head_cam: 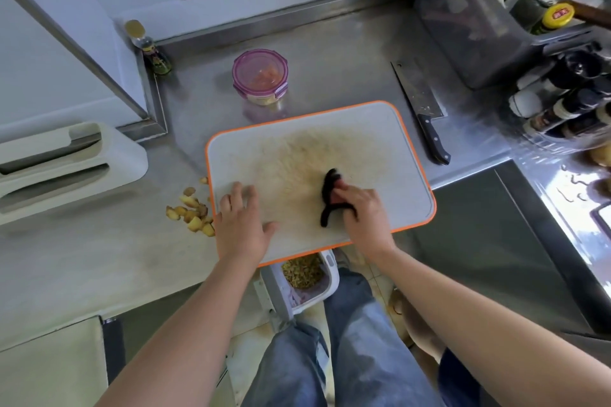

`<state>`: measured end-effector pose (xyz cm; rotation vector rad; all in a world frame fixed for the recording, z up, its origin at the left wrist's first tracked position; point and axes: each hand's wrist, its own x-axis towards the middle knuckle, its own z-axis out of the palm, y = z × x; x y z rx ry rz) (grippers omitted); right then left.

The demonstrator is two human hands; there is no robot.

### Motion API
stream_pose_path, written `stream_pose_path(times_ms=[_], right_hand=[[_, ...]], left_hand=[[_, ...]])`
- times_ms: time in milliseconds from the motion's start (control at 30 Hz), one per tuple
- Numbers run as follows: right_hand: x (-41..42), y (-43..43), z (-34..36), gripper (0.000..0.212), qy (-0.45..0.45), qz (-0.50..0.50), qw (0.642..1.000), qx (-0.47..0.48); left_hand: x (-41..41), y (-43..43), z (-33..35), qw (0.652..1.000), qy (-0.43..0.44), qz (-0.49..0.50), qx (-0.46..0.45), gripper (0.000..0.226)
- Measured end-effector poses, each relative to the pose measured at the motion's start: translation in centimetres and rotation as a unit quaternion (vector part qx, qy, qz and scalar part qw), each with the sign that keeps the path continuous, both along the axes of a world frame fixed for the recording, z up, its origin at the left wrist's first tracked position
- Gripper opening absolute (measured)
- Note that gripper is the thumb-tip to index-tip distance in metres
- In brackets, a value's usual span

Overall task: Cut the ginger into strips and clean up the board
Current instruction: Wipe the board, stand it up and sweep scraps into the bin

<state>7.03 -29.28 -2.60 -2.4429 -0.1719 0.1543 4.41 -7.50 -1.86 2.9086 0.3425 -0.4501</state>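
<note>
Cleaning is under way at a steel kitchen counter [330, 43]. A person's left hand [243, 218] lies flat, fingers straight, on the near-left corner of a white plastic cutting board with an orange rim [396, 129]. The right hand [363, 208] curls its fingers over a black wiper [329, 188] near the board's middle; whether it is a cloth or a brush cannot be told. No strips lie on the board, only a pale yellow smear across its centre. The board's near edge hangs past the counter, above a white waste bin [330, 277] holding yellowish shreds [302, 271], possibly ginger. A heap of yellow-brown ginger chunks [193, 213] sits on the counter just beside the board's left edge. A steel cleaver with a black handle [421, 102] lies set down on the counter to the board's right. A round, purple-lidded clear container [260, 76] stands behind the board. The cutting appears finished. What is left, by the look of it, is wiping off the smear and clearing the chunks.
</note>
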Motion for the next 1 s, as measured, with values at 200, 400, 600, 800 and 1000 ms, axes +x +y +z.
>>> stream_pose_path(times_ms=[200, 400, 600, 800, 1000], right_hand=[[1.9, -3.4, 0.8, 0.055, -0.019, -0.076, 0.997, 0.016], [-0.9, -1.9, 0.1, 0.055, 0.006, -0.072, 0.997, -0.008], [-0.3, -0.7, 2.5, 0.045, 0.084, -0.038, 0.993, 0.072], [3.7, -3.0, 1.4, 0.058, 0.035, -0.128, 0.991, -0.020], [2.7, -1.6, -0.5, 0.031, -0.030, -0.097, 0.990, -0.100]], left_hand=[[-0.4, -0.4, 0.0, 0.999, -0.020, 0.024, -0.023, 0.075], [-1.1, 0.2, -0.3, 0.996, -0.060, 0.013, -0.057, 0.071], [-1.0, 0.9, -0.2, 0.998, -0.034, -0.006, -0.059, 0.075], [-1.2, 0.8, -0.2, 0.998, -0.034, -0.005, -0.053, 0.076], [-1.3, 0.9, -0.2, 0.997, -0.041, -0.008, -0.061, 0.076]])
